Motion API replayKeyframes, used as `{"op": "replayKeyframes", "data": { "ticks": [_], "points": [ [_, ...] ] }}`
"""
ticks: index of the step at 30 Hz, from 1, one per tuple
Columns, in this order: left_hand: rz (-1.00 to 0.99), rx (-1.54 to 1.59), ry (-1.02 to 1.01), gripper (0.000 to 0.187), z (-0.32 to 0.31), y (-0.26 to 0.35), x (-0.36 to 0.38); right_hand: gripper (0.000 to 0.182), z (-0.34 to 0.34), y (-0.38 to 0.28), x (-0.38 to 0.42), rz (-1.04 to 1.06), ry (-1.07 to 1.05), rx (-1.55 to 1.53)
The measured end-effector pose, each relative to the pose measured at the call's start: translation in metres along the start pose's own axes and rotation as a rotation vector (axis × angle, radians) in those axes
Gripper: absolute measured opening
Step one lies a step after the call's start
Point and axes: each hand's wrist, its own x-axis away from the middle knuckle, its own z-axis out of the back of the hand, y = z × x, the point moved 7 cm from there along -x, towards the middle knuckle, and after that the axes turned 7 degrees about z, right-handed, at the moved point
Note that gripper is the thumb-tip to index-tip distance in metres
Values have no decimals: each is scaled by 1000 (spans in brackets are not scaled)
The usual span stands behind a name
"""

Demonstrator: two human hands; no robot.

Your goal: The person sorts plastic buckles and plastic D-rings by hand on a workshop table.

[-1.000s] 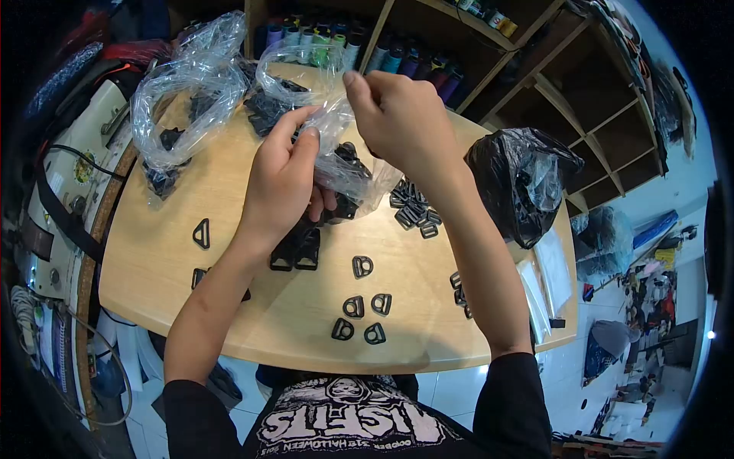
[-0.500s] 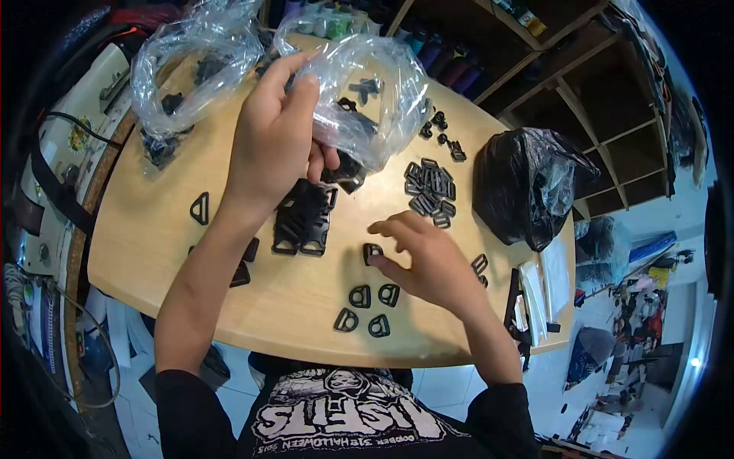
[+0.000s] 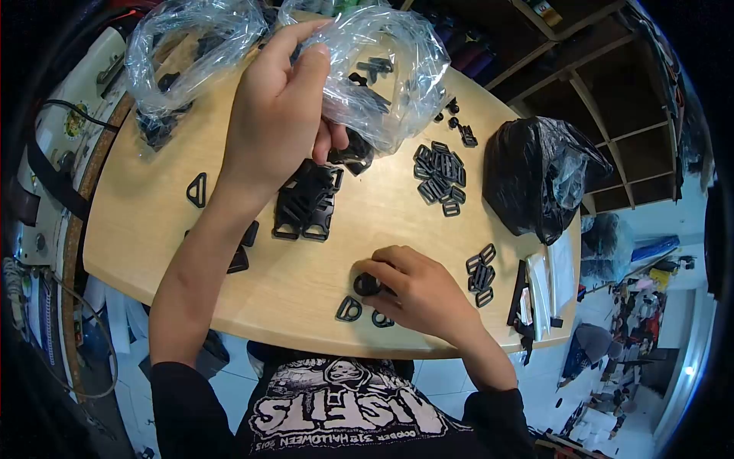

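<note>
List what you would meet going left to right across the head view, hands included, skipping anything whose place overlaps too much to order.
Cream-coloured sewing machine → lone black triangular ring → left hand → right hand → black plastic bag.

The person's right hand (image 3: 419, 294) covers part of the black rings (image 3: 367, 285) under it, so their number and whether its fingers close on any cannot be told. The left hand (image 3: 275, 115) masks some of its own hold on the clear bag (image 3: 424, 65), whose glare blurs the dark pieces (image 3: 375, 67) seen through it, and the left forearm (image 3: 195, 264) partly hides more black pieces (image 3: 238, 262). The top edge crops a second clear bag (image 3: 157, 92), the bottom edge crops the shirt (image 3: 336, 413), and the clutter (image 3: 642, 314) at far right is too small to tell.
</note>
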Motion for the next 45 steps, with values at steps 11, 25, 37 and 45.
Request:
{"op": "replayKeyframes", "data": {
  "ticks": [11,25,37,45],
  "points": [
    [-32,-73,9,38,1,4,2,33,-2,-2,-2,0,-33,-70],
    [16,-62,23,41,1,0,2,33,-24,-36,5,129,-45,104],
    [54,-15,-28,37,-8,1,4,39,190,-20,-101,175,314,250],
    [78,14,-39,38,-9,-5,4,24,173,0,-54,-82,301,102]
  ]
}}
